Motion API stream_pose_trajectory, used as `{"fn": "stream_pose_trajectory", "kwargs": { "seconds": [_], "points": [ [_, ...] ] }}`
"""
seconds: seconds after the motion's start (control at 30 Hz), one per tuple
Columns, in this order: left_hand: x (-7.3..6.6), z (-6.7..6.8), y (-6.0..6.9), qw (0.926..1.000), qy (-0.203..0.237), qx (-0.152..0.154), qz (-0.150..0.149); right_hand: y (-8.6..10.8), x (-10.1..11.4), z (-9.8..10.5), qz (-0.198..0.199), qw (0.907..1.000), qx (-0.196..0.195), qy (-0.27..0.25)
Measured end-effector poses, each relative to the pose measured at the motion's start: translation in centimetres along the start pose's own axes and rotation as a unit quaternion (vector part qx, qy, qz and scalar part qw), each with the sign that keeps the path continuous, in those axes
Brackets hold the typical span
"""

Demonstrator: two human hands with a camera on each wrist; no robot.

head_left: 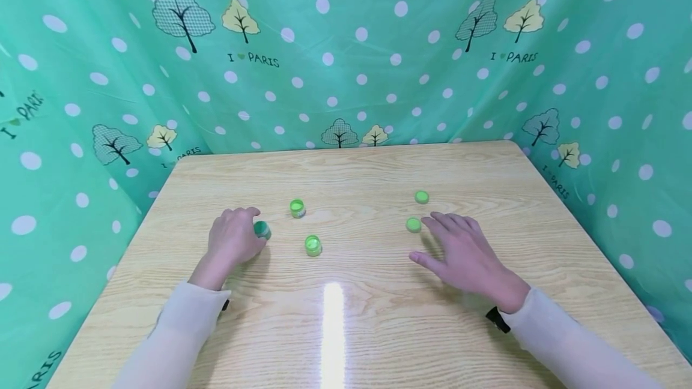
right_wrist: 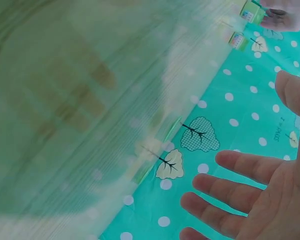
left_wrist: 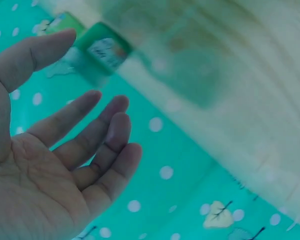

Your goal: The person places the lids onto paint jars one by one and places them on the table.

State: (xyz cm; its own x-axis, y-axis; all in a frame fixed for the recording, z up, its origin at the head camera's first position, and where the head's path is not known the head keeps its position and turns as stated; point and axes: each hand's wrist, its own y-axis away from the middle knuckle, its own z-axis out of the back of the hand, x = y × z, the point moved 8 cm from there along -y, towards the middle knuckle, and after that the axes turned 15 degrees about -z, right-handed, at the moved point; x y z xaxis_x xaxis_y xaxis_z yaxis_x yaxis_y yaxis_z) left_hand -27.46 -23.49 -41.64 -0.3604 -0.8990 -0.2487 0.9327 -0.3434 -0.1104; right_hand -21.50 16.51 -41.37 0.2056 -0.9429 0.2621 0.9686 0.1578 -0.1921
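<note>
On the left of the table, my left hand (head_left: 233, 234) reaches around a small dark green jar (head_left: 262, 230), thumb and fingers spread apart. The left wrist view shows a gap between the fingers and this labelled jar (left_wrist: 104, 47). Two light green jars, one farther back (head_left: 297, 208) and one nearer (head_left: 313, 245), stand to its right without lids. Over on the right, my right hand (head_left: 464, 252) hovers with straight, parted fingers and holds nothing. Beside its fingertips lies a flat light green lid (head_left: 413, 224), with a second lid (head_left: 421, 197) behind it.
The wooden table (head_left: 367, 173) carries a bright strip of reflected light (head_left: 333, 335) near its front. A green dotted curtain (head_left: 346, 41) with printed trees hangs behind the table and along both sides.
</note>
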Motion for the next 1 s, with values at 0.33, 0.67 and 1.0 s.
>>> {"fn": "stream_pose_trajectory", "kwargs": {
  "seconds": [0.33,0.67,1.0],
  "points": [
    [-3.7,1.8,1.5,0.9941,-0.011,-0.097,-0.048,0.2,-0.1,0.0,0.004,1.0,-0.004,0.002],
    [-6.4,-0.3,1.4,0.9925,0.071,-0.065,-0.074,0.5,-0.3,-0.2,-0.008,0.9999,0.013,-0.005],
    [-7.9,-2.6,0.3,0.9925,0.097,-0.024,-0.07,0.8,-0.3,-0.3,-0.007,0.9996,0.013,-0.025]
  ]
}}
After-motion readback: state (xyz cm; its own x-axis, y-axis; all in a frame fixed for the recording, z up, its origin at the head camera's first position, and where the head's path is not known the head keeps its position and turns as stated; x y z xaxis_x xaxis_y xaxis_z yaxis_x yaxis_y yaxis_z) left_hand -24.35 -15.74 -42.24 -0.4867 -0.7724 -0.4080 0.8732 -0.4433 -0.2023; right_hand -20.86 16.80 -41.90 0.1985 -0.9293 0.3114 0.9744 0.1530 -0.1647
